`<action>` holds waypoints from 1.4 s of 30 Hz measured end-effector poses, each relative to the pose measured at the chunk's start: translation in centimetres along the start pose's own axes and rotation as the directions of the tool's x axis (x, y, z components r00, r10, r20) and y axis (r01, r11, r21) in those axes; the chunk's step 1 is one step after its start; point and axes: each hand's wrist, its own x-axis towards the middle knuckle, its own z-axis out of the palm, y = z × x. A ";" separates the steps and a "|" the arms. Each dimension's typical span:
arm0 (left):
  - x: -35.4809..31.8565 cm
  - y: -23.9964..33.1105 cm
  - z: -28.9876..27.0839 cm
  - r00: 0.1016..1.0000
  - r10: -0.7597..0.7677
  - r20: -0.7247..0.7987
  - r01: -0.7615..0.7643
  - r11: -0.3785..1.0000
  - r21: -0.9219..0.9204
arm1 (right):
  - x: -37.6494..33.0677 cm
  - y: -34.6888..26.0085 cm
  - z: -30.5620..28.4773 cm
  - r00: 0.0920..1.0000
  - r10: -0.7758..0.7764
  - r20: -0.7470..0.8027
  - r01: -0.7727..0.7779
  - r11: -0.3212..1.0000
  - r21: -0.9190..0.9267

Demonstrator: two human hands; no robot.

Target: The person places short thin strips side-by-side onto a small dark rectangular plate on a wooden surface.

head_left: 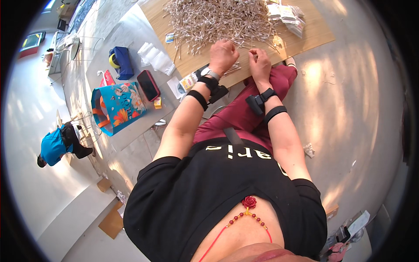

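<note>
A large loose heap of cotton swabs is spread over the wooden tabletop. My left hand is closed at the heap's near edge, its fingers curled in. My right hand is curled shut a little to the right, over the table's near edge. What either hand holds, if anything, is too small or hidden to make out. A few swabs lie between the two hands. Beside my left wrist sits a small pack of swabs, partly covered by the wrist. Several filled clear packs lie at the far right.
On the grey surface to the left are a blue tape dispenser, white plastic bags, a phone, a yellow box and a floral blue gift bag. A person in blue is farther left.
</note>
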 end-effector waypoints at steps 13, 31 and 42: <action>-5.0 -2.9 -3.5 0.995 -0.046 0.085 0.038 0.995 0.089 | -0.1 -0.2 0.1 1.000 -0.004 0.009 0.004 1.000 0.009; -8.6 -3.7 -0.8 0.987 0.076 0.143 -0.110 0.963 0.245 | -0.4 -0.6 -0.1 0.998 -0.038 0.054 0.040 0.999 -0.032; -9.2 -0.1 2.5 0.995 -0.017 0.101 -0.002 0.983 0.185 | -0.6 -0.6 0.0 0.995 -0.066 0.075 0.069 0.997 -0.042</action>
